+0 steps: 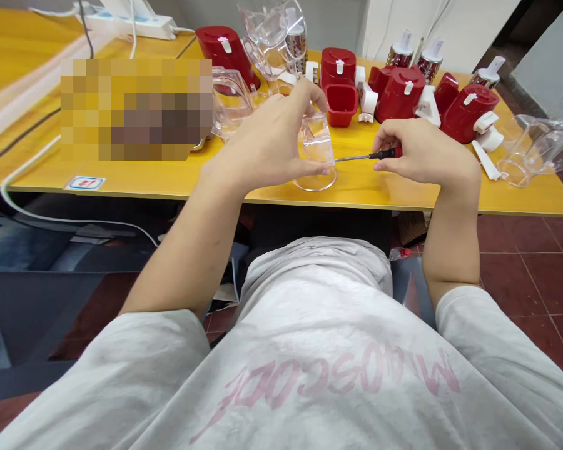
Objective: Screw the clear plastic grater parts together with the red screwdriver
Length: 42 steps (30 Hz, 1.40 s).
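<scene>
My left hand point(274, 137) is closed around a clear plastic part point(318, 140) with a round rim, which rests near the table's front edge. Between the fingers of my right hand point(420, 147) is a small screwdriver point(385, 154) with a black and red handle. Its thin shaft points left and its tip meets the right side of the clear part. What the tip touches is too small to make out. Just beyond my hands stands a red square cup point(342, 104).
Several red housings point(400, 94) with white parts stand along the back. More clear plastic parts point(539, 150) lie at the right, others point(272, 34) are piled behind my left hand. Silver drums point(402, 49) stand at the back. A white power strip point(129, 25) and cables are far left.
</scene>
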Motion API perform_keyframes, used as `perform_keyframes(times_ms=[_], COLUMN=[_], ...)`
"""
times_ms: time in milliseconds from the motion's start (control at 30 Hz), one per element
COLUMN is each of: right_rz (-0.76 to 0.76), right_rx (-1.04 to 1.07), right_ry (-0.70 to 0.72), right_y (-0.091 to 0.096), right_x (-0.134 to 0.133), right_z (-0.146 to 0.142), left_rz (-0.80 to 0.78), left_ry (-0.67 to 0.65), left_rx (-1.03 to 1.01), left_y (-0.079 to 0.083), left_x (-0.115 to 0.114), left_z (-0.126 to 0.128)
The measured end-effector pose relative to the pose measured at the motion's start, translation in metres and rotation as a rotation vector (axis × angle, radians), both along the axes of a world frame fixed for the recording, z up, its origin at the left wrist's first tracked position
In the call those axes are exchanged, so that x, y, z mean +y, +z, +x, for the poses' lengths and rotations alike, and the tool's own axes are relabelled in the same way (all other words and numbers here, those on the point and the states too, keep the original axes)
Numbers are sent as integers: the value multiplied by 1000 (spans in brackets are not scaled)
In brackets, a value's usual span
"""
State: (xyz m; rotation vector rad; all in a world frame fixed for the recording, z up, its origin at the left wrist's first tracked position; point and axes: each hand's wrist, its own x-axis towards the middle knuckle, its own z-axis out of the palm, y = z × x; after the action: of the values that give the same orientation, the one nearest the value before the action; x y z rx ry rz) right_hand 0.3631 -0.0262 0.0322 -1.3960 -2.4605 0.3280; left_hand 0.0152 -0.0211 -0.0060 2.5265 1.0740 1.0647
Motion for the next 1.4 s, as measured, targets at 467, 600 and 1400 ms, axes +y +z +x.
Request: perform_keyframes(times_ms=[467,600,1400], right_rz=[-29,-3,-89], right_rx=[23,17,138], right_ry=[16,33,-73], right_y=[3,-4,9], right_x=[-5,2,5], right_z=[-1,0,22], left_rz=[162,186,214], left_ry=[-112,-89,104], left_rx=[-31,-29,103], left_y=[-27,-29,-4], left_x=[34,35,2], left_z=[-10,-10,3])
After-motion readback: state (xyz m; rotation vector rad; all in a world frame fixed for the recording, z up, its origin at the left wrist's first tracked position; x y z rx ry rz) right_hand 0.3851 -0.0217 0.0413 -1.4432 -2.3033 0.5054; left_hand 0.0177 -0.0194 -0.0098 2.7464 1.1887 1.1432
